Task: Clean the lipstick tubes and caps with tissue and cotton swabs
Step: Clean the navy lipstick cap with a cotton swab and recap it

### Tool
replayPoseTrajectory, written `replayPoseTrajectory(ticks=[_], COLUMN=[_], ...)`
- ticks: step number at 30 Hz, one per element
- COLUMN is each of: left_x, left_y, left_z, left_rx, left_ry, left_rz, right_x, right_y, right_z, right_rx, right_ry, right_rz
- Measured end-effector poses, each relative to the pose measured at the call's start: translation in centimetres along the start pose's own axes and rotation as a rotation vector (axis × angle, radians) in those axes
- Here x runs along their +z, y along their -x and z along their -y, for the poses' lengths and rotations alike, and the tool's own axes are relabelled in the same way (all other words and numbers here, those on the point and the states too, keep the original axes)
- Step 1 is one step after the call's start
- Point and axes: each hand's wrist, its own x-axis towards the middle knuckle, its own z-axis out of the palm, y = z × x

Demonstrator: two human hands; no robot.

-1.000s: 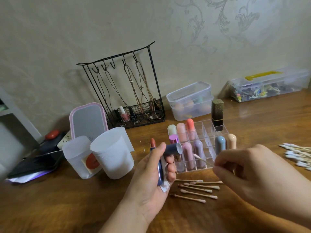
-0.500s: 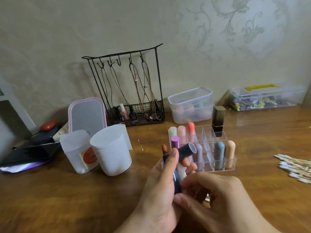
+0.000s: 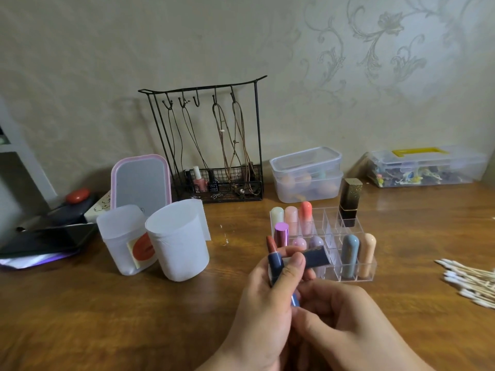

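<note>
- Two hands low in the middle, close together over the wooden desk (image 3: 80,317).
- Left hand (image 3: 267,311) curled round a navy lipstick tube (image 3: 277,266), grip clenched on it, thumb laid across the barrel; reddish bullet sticking up at the top end.
- Navy cap (image 3: 317,257) also caught at the left fingertips, lying sideways just right of the thumb.
- Right hand (image 3: 345,322) just beneath and touching the left, fingers curled inward; cannot tell whether that grip has anything in it.
- Clear organizer (image 3: 356,277) directly behind the hands, pastel lipsticks upright in its cells; black-and-gold lipstick (image 3: 349,202) upright in a back cell.
- Heap of cotton swabs (image 3: 471,279) at the right edge of the desk, well apart from the hands.
- Two translucent white cups (image 3: 176,242) left of the hands, pink-framed mirror (image 3: 140,180) behind them.
- Black wire rack (image 3: 214,145) with hanging cords against the wall; clear lidded boxes (image 3: 306,174) to its right.
</note>
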Motion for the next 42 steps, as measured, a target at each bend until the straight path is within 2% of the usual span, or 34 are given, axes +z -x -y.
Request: replayPoseTrajectory(ticks=[3, 6, 11, 19, 22, 25, 29, 32, 34, 37, 42], left_x=[0.1, 0.2, -0.3, -0.8, -1.4, -2.2, -3.2, -2.8, -2.5, -2.2, -2.1], left_y=[0.0, 0.1, 0.0, -0.5, -1.3, -2.2, -2.6, -2.5, -2.2, -1.1, -0.3], left_z=[-0.3, -0.5, -0.1, -0.7, -1.2, -2.7, -4.7, -4.6, -4.1, -3.2, -2.5], left_rx=[0.064, 0.052, 0.014, -0.007, -0.007, -0.016, 0.005, -0.076, -0.087, -0.112, -0.021], left_ry=[-0.056, -0.045, -0.026, 0.046, 0.048, 0.200, 0.366, 0.326, 0.188, 0.022, -0.241], left_rz=[-0.046, -0.067, -0.119, -0.103, -0.191, -0.285, -0.310, -0.331, -0.287, -0.083, 0.261], right_x=[0.1, 0.3, 0.2, -0.2, -0.2, -0.4, -1.4, -2.1, -2.4, -3.0, -2.8], right_y=[0.0, 0.1, 0.1, 0.4, 0.2, 0.3, 0.7, 1.1, 1.0, 0.6, 0.4], right_z=[0.1, 0.1, 0.0, 0.7, 0.5, 0.1, 0.4, 1.5, 2.2, 2.0, 1.6], right_rx=[0.009, -0.019, -0.008, 0.088, 0.121, 0.144, 0.065, -0.007, -0.056, -0.077, -0.070], right_ry=[0.070, 0.128, 0.088, 0.047, 0.074, 0.079, -0.040, -0.224, -0.255, -0.242, -0.170], right_rz=[0.003, -0.006, -0.011, 0.074, 0.078, 0.100, 0.086, -0.028, -0.113, -0.218, -0.215])
